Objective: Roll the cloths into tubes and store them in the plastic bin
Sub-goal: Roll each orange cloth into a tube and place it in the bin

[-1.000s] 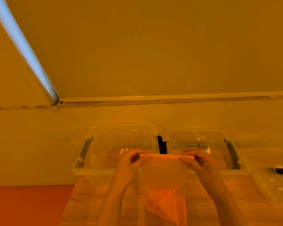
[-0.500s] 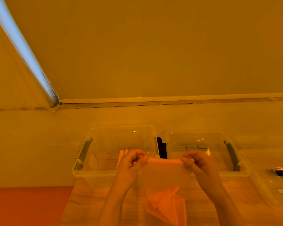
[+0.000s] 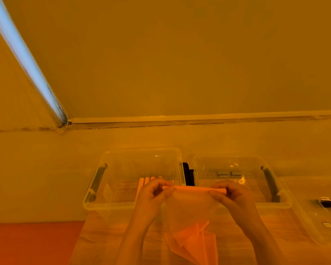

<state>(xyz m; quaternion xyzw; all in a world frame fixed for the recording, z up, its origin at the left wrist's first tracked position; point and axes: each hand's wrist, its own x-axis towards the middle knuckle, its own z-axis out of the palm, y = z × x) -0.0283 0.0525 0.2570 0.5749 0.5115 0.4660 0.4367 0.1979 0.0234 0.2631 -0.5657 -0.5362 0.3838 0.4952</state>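
Both hands hold a thin orange cloth (image 3: 191, 205) up in front of two clear bins. Its top edge is rolled into a narrow tube. My left hand (image 3: 153, 194) pinches the tube's left end, my right hand (image 3: 231, 196) pinches its right end. The loose part hangs down toward more orange cloths (image 3: 193, 243) lying on the wooden table. In the left plastic bin (image 3: 111, 204) lie several pale rolled tubes (image 3: 143, 183), partly hidden behind my left hand.
A second clear bin (image 3: 275, 204) stands to the right, with small grey items inside. A clear lid (image 3: 313, 224) with a dark latch lies at the far right. The wooden table (image 3: 103, 240) ends on the left, above a red floor. A pale wall stands behind the bins.
The rolled top edge has grown longer and tighter between my fingers, and the hanging part of the cloth has shortened a little. Both hands stay in the same place.
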